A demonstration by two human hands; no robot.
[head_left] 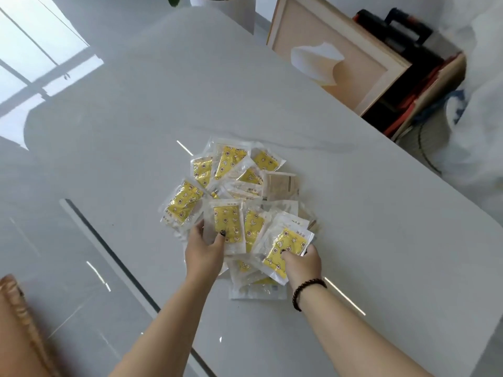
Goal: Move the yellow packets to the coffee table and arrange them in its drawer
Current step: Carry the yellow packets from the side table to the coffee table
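Note:
Several yellow packets [231, 183] in clear wrappers lie in a loose pile in the middle of a glossy white table [353, 213]. My left hand [205, 250] holds one packet [227, 227] upright at the pile's near left, thumb on its front. My right hand [302, 261], with a dark bead bracelet on the wrist, grips another packet [285, 250] at the near right. More packets lie under both hands. One packet at the pile's right shows its pale back [280, 186].
A framed picture [334, 58] leans beyond the table's far right edge, with dark and orange items [408, 50] behind it. A tan cushion [19, 322] sits at the lower left. The glossy floor [54, 240] lies left of the table edge.

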